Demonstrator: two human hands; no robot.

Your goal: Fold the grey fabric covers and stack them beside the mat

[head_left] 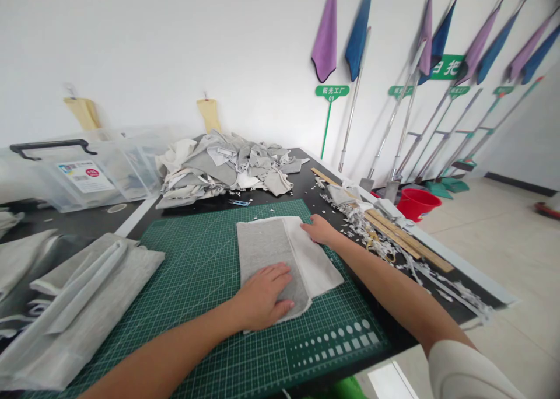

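Observation:
A grey fabric piece [265, 250] lies on a white fabric piece [312, 259], both on the green cutting mat [196, 259]. My left hand [262, 297] rests flat on the near end of the grey piece, fingers stretched out. My right hand [319, 230] lies on the far right edge of the white piece, fingers extended and pressing down. Neither hand holds anything.
A pile of fabric scraps [227, 165] sits at the back, small scissors [240, 202] in front of it. Folded grey fabric [83, 294] lies left. A clear plastic bin [91, 171] stands back left. Wooden rulers [389, 227] and trimmings run along the right edge. A red bucket [417, 203] is on the floor.

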